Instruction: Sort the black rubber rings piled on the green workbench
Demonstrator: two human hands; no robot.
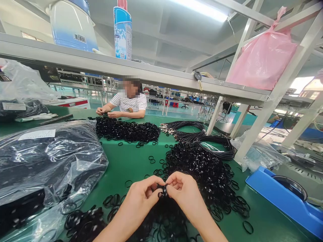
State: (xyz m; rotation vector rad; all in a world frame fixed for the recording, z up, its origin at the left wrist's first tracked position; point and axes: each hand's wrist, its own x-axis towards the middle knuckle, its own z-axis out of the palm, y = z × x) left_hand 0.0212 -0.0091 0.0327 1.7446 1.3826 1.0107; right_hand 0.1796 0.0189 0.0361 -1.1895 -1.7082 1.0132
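From the head view, the left hand point(141, 198) and right hand point(183, 193) pinch one small black rubber ring point(163, 191) together above the green table's point(126, 161) near edge, fingers closed narrow on it. By my judgement the work is far from finished: a big heap of loose black rings point(202, 168) lies mid-table and more are strewn below the wrists. Open green lies only toward the middle, between the clear plastic bag of black parts point(45, 158) at the left edge and the blue plastic tray point(277, 198) at the right.

Factory hall seen from a green worktable point(131, 161). A white metal shelf point(106, 65) spans the bench on slanted posts point(275, 90). A fluorescent ceiling lamp point(202, 10) lights the grey ceiling. Behind, rows of further benches point(161, 97) stand on a teal floor point(176, 112).
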